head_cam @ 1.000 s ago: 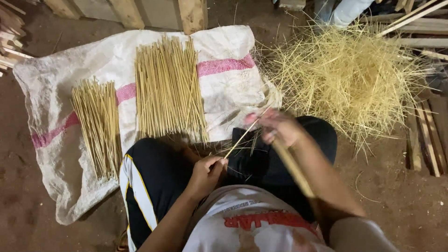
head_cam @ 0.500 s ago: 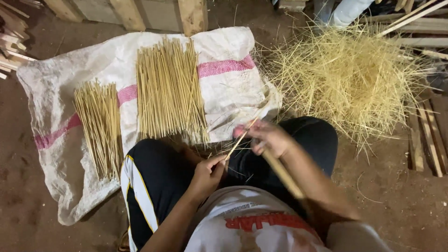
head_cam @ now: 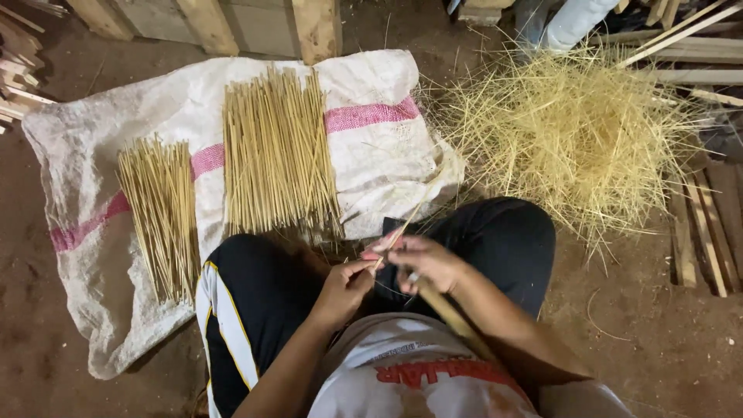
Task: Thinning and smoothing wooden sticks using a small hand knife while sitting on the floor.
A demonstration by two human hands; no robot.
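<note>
A sack point(head_cam: 371, 162) lies spread across the upper left of the frame. Two bundles rest on it: a shorter stick bundle point(head_cam: 160, 217) at left, a longer stick bundle point(head_cam: 279, 151) at centre. A heap of shavings point(head_cam: 573, 131) fills the upper right.

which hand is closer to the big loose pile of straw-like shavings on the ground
Right. The right hand is over the right thigh, on the side toward the pile of shavings. The left hand sits farther away, by the left knee, pinching the thin stick.
</note>
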